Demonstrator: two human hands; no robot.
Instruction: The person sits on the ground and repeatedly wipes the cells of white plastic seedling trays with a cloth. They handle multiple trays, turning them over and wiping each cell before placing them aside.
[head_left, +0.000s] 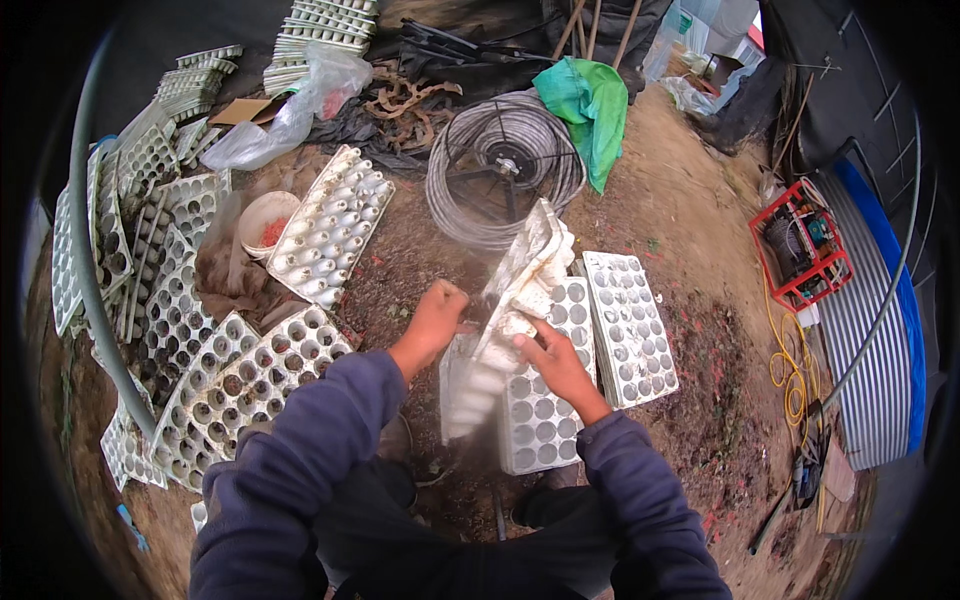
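Observation:
A white plastic seedling tray (491, 349) is held on edge in front of me, its cup side turned to the right and partly blurred. My right hand (556, 361) grips it, thumb and fingers on the cups. My left hand (436, 319) is just left of the tray, fingers curled in and nothing visible in them. Whether it touches the tray cannot be made out. Beneath the right hand lies a seedling tray with round cells (534, 431), and right of that a stack of similar trays (630, 326).
At left are an upturned tray (330, 225), a white bucket (264, 221) with red bits and a heap of soiled trays (259, 375). Ahead stand a coil of grey hose on a reel (504, 169) and green sheeting (592, 112). A red-framed machine (801, 244) and yellow hose (791, 375) are right.

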